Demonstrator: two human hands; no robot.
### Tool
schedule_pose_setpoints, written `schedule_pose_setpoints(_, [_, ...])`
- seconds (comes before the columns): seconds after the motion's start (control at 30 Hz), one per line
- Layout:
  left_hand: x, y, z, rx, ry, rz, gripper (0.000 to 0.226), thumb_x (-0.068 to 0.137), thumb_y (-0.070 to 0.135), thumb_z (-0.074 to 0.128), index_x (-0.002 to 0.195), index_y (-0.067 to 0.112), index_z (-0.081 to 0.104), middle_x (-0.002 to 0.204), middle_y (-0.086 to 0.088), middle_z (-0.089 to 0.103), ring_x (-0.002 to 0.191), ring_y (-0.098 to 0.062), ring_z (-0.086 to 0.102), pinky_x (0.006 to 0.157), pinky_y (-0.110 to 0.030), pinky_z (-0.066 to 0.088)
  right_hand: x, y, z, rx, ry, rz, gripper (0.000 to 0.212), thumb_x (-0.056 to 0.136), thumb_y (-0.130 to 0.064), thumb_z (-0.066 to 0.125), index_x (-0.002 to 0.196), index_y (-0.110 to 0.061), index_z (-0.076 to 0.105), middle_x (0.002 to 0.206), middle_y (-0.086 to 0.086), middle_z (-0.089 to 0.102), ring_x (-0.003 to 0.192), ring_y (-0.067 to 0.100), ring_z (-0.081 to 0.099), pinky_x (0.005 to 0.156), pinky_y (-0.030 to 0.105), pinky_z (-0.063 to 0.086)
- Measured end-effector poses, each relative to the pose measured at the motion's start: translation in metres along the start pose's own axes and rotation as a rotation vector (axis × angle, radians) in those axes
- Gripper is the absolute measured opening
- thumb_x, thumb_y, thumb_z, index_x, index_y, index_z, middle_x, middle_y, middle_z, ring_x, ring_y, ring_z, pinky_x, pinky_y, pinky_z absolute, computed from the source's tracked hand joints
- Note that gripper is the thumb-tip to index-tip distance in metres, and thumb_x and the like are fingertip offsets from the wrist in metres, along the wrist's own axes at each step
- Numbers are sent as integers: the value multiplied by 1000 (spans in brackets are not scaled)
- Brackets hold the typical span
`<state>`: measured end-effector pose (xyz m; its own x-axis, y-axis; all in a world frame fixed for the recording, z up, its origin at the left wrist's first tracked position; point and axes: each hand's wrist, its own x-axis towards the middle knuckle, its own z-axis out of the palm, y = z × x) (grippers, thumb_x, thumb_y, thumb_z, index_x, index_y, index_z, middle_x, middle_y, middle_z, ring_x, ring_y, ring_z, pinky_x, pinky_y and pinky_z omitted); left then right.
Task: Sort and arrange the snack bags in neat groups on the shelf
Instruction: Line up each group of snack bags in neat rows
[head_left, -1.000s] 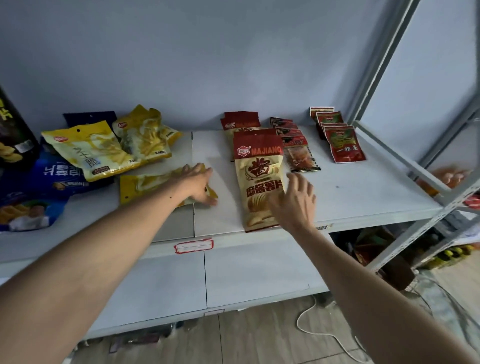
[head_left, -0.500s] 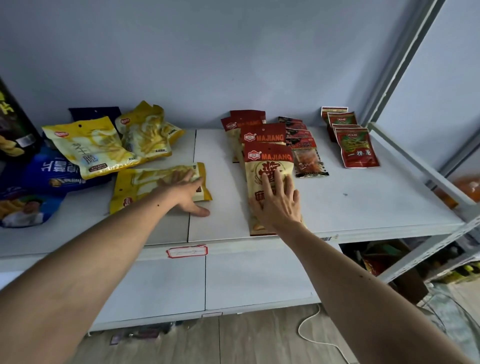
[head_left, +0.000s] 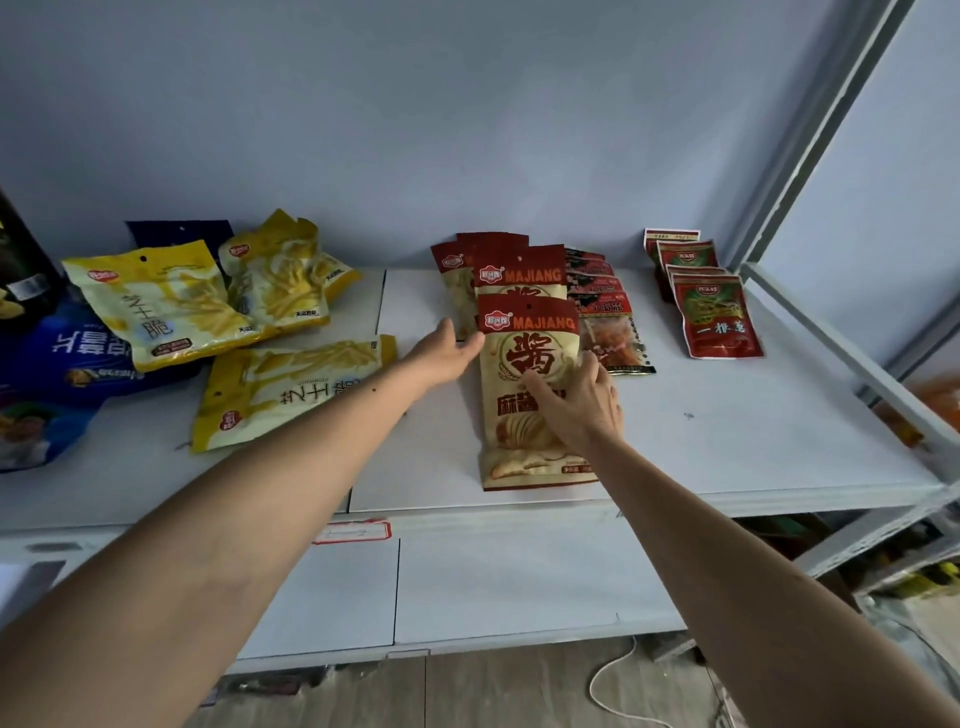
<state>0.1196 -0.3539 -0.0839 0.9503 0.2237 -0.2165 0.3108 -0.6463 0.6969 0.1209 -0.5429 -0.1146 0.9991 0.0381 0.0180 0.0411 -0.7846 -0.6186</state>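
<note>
We work at the white shelf (head_left: 727, 447). Since half a second ago our left hand (head_left: 441, 353) has left the lone yellow bag (head_left: 291, 389) and crossed to the left edge of the front MAJIANG bag (head_left: 524, 395), where its fingertips touch the red top band; the hand is flat with fingers extended, gripping nothing. Our right hand (head_left: 582, 400) still lies palm-down on the middle of that bag, fingers spread, pressing rather than clamping. The two hands stand apart, one at each side of the bag.

The front MAJIANG bag lies lengthwise at the shelf's centre, its bottom close to the front edge, overlapping the other MAJIANG bags (head_left: 514, 270) stacked toward the back wall. The lone yellow bag lies free, tilted, left of centre. Behind it, the yellow bag pile (head_left: 208, 301) sits near the back left. Blue bags (head_left: 57, 364) crowd the left end. The dark red packets (head_left: 602, 312) touch the MAJIANG row's right side. The green-and-red packets (head_left: 711, 312) line up near the back right corner.

Open room: the right front of the shelf is bare, as is the strip between the yellow bags and the MAJIANG row.
</note>
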Motion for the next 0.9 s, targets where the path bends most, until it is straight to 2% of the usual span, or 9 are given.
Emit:
schedule_pose_setpoints(0.13, [35,12,-9,-154,102,-70,69,101,49,34,153,9,11,161,-10,16,146,-27,21,114,-41,26,25,-6,-12,136,-75,-15,94,77,-74,48,147,-18,21,142,11,41,129,32,41,105,52,38])
schedule_pose_setpoints(0.27, [85,13,-14,-378,135,-140,67,101,50,34,152,11,15,159,-9,22,142,-28,29,111,-45,31,47,-14,-5,220,-165,-6,115,57,-84,55,148,-27,15,140,8,44,125,30,48,100,55,45])
schedule_pose_setpoints(0.33, [113,16,-15,-501,161,-142,65,101,50,34,150,11,19,156,-10,28,139,-28,34,110,-43,33,51,-15,1,228,-179,10,111,63,-77,63,149,-29,12,139,8,44,124,29,49,98,53,47])
schedule_pose_setpoints(0.43, [152,20,-17,-632,172,-177,58,100,46,39,144,9,36,144,-11,46,129,-30,47,105,-44,41,59,-9,12,213,-142,4,98,79,-58,67,151,-27,8,141,10,39,127,29,44,102,50,44])
schedule_pose_setpoints(0.53, [188,17,-15,-799,138,-212,36,95,32,52,122,9,58,113,-11,69,98,-28,66,87,-45,54,66,-8,21,203,-121,-35,93,82,-51,66,151,-27,8,144,10,34,130,29,38,106,51,39])
schedule_pose_setpoints(0.57, [203,14,-14,-809,147,-225,33,92,29,54,118,10,59,107,-10,70,91,-27,67,84,-44,56,68,-9,22,206,-115,-43,93,82,-50,66,151,-27,8,145,10,33,130,29,38,105,51,40])
schedule_pose_setpoints(0.67, [237,0,-12,-799,147,-265,37,85,27,59,118,10,57,108,-11,70,94,-27,68,86,-48,55,71,-9,26,199,-109,-49,96,81,-55,66,151,-30,5,146,6,32,129,29,41,102,54,42])
schedule_pose_setpoints(0.8, [225,12,-19,-893,58,-256,26,87,14,64,111,6,63,91,-13,72,76,-29,71,74,-51,58,73,-9,29,165,-115,-47,99,80,-59,63,151,-31,1,147,5,31,131,29,39,103,55,41])
schedule_pose_setpoints(0.9, [232,14,-23,-960,48,-253,32,82,10,70,112,4,63,91,-17,74,79,-32,73,73,-60,56,75,-10,31,149,-104,-47,97,78,-61,61,150,-33,1,148,6,31,131,29,38,103,55,41])
